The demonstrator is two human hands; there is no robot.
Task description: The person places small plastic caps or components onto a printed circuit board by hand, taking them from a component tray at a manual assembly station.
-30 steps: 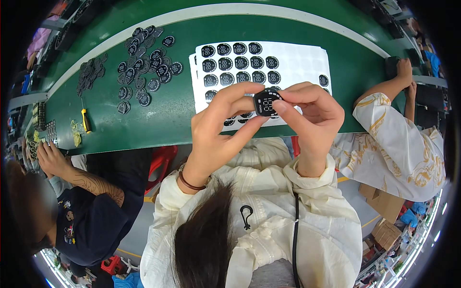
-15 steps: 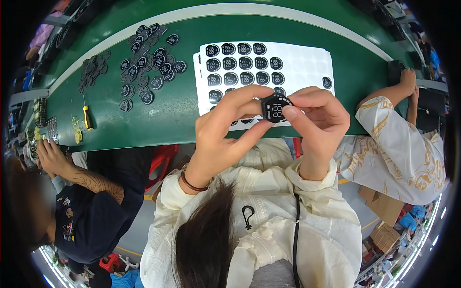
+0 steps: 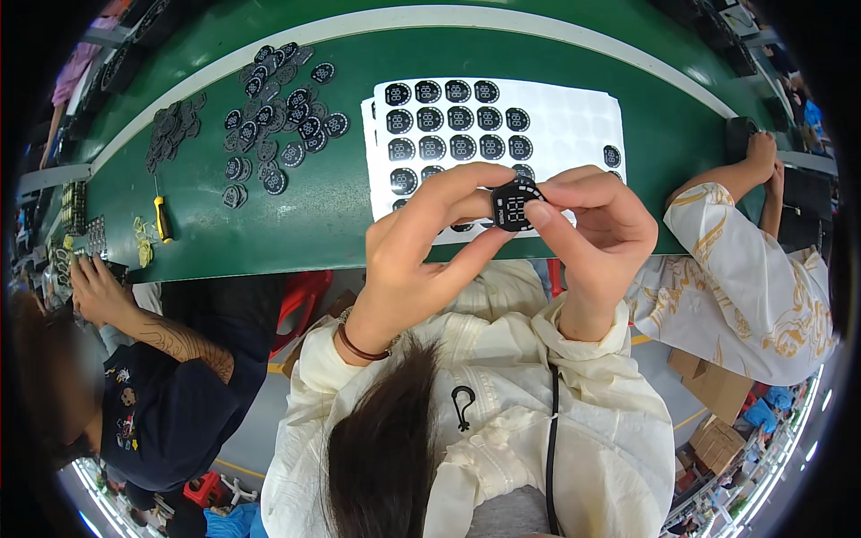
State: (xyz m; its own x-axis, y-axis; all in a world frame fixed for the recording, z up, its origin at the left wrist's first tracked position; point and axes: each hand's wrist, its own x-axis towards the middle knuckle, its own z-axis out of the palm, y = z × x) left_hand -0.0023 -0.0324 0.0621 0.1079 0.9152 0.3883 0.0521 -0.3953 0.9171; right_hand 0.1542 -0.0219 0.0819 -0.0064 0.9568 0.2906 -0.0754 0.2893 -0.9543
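Between both hands, above the table's near edge, is a small black rounded display panel (image 3: pixel 509 213) with white digit-like markings. My left hand (image 3: pixel 429 235) pinches its left side between thumb and fingers. On the other side my right hand (image 3: pixel 599 215) grips it, the thumb pressed on its face. Behind the hands lies a white sheet (image 3: pixel 574 121) bearing rows of black rounded stickers (image 3: pixel 460 118) with similar markings. One lone sticker (image 3: pixel 612 156) sits near the sheet's right edge. My hands hide the sheet's lower rows.
Left of the sheet, a heap of black display pieces (image 3: pixel 269 121) and a smaller dark pile (image 3: pixel 175 130) lie on the green table (image 3: pixel 332 215). A yellow-handled screwdriver (image 3: pixel 162 220) rests farther left. Co-workers sit on both sides, one with a forearm (image 3: pixel 731 175) on the table.
The panel stays in both hands and has shifted very slightly, with my right thumb still on its face. My hands have hardly moved otherwise.
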